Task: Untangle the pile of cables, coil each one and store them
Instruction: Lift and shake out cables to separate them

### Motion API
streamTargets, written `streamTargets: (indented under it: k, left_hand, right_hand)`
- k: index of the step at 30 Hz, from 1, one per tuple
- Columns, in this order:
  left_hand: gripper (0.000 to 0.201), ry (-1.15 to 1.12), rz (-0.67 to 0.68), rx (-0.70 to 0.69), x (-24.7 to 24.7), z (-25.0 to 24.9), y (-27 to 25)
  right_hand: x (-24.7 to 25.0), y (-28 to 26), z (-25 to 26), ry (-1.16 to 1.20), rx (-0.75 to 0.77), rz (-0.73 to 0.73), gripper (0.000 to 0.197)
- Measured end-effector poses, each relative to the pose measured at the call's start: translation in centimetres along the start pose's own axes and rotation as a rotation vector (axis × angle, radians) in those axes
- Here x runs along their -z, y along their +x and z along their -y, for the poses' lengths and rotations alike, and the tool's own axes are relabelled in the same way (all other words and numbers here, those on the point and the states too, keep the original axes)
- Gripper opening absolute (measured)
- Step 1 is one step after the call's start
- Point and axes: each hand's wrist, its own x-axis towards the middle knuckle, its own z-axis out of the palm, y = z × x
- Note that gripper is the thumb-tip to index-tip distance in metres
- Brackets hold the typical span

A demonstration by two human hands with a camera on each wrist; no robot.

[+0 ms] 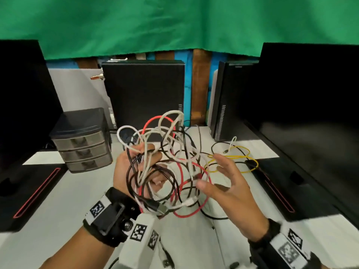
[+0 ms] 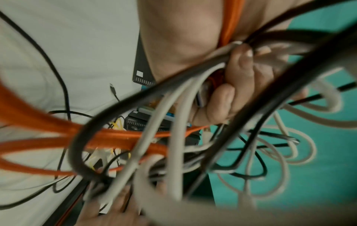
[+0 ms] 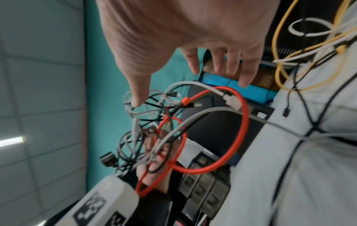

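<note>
My left hand (image 1: pixel 143 164) grips a tangle of cables (image 1: pixel 167 144) and holds it up above the white table (image 1: pixel 64 200). White, black and red cables loop out of the fist; the red cable (image 1: pixel 208 178) hangs in wide rings. In the left wrist view the fingers (image 2: pixel 237 85) curl round white and black strands, with the red cable (image 2: pixel 108 137) blurred in front. My right hand (image 1: pixel 223 175) is beside the tangle on its right, fingers spread, holding nothing. The right wrist view shows that hand (image 3: pixel 185 61) open above the red loop (image 3: pixel 244 122). A yellow cable (image 1: pixel 233 157) lies on the table behind.
A grey three-drawer unit (image 1: pixel 83 140) stands at the back left. Black monitors flank the table at the left (image 1: pixel 25 94) and right (image 1: pixel 310 103). Two black computer cases (image 1: pixel 143 90) (image 1: pixel 229 98) stand at the back. Loose black cable (image 1: pixel 219 144) lies by the yellow one.
</note>
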Motion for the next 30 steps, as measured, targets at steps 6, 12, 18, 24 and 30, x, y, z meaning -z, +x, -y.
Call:
streamTargets:
  k: [6,12,18,24,30]
  left_hand:
    - [0.027,0.009,0.023,0.091,-0.2,0.5,0.2]
    - [0.027,0.21,-0.222,0.122,0.4,1.6,0.7]
    - [0.036,0.157,-0.396,0.278,0.4,2.2,0.8]
    - [0.068,0.295,-0.293,0.323,-0.5,3.2,0.7]
    - [0.063,0.573,-0.298,0.208,0.3,3.9,0.5]
  right_hand:
    - [0.5,0.4,-0.1,0.275,-0.146,0.33,0.104]
    - [-1.0,-0.2,0.8,0.219,-0.12,0.177,0.029]
    - [-0.2,0.4,1.3,0.356,-0.15,-0.018,0.016]
    - [0.0,0.8,0.8,0.331,-0.161,-0.105,0.021]
    - [0.5,0.7,2.1,0.316,-0.109,-0.037,0.017]
